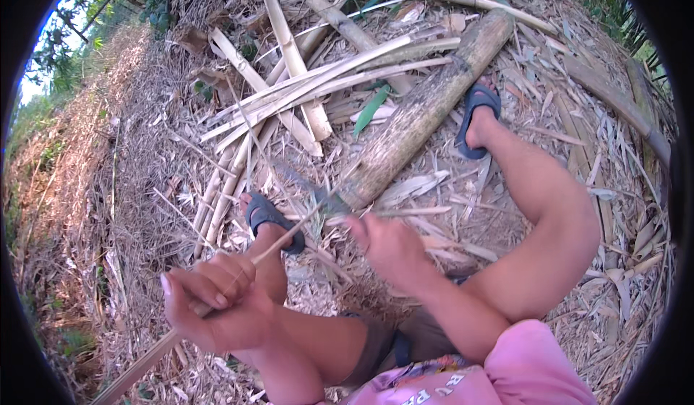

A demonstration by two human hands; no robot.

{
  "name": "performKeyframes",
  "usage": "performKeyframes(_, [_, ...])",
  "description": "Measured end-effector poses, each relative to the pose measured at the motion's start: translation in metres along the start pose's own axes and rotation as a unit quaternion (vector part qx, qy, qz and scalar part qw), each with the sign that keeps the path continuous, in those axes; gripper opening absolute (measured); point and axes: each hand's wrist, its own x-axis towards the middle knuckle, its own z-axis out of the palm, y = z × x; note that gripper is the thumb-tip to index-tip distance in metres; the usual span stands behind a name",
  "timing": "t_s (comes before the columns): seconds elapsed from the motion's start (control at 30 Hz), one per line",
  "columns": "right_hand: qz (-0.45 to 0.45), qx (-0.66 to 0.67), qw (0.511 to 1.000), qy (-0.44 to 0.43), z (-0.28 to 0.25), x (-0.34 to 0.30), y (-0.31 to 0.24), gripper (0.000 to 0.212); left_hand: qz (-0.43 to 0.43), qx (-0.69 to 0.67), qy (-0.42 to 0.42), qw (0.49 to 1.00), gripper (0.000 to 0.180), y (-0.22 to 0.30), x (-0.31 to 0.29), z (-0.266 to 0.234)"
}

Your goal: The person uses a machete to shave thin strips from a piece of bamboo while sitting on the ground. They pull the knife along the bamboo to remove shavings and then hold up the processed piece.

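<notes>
My left hand (220, 305) is closed around a long, thin bamboo strip (137, 370). The strip runs from the lower left edge up through the fist and narrows toward the middle of the view. My right hand (394, 252) is closed on a knife (329, 200); its dark blade points up and left, and the fingers hide the handle. Blade and strip cross in the picture, but blur hides whether they touch. Just beyond the knife lies the near end of a thick bamboo pole (405, 141).
Split bamboo pieces (289, 97) lie crossed in a pile at the far left. My sandalled feet, the left (271, 220) and the right (478, 119), stand either side of the pole's near part. Dry leaves and shavings cover the ground; another pole (618, 105) lies at the right.
</notes>
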Motion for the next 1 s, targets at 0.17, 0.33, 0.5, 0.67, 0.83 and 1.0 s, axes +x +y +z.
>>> performKeyframes(0.17, [0.045, 0.015, 0.999, 0.008, 0.002, 0.009, 0.033, 0.051, 0.010, -0.017, -0.010, 1.000, 0.042, 0.003, 0.004, 0.007])
performKeyframes(0.33, [0.077, 0.005, 0.997, 0.023, 0.017, 0.002, 0.045, 0.055, 0.018, 0.021, 0.016, 0.999, 0.044, 0.006, 0.013, 0.019])
performKeyframes(0.5, [0.074, 0.033, 0.996, 0.037, 0.014, 0.007, 0.039, 0.058, -0.009, 0.016, 0.014, 1.000, 0.045, 0.002, 0.035, 0.036])
performKeyframes(0.67, [0.136, 0.211, 0.968, 0.014, 0.029, 0.019, 0.054, 0.059, -0.092, -0.007, -0.086, 0.992, 0.046, -0.004, 0.067, 0.039])
performKeyframes(0.83, [0.062, 0.194, 0.978, 0.043, 0.014, 0.015, 0.026, 0.055, -0.103, 0.011, -0.066, 0.992, 0.046, -0.005, 0.079, 0.049])
performKeyframes(1.0, [0.041, 0.077, 0.995, 0.049, 0.012, 0.017, 0.029, 0.049, -0.113, 0.011, -0.069, 0.991, 0.046, -0.010, 0.081, 0.055])
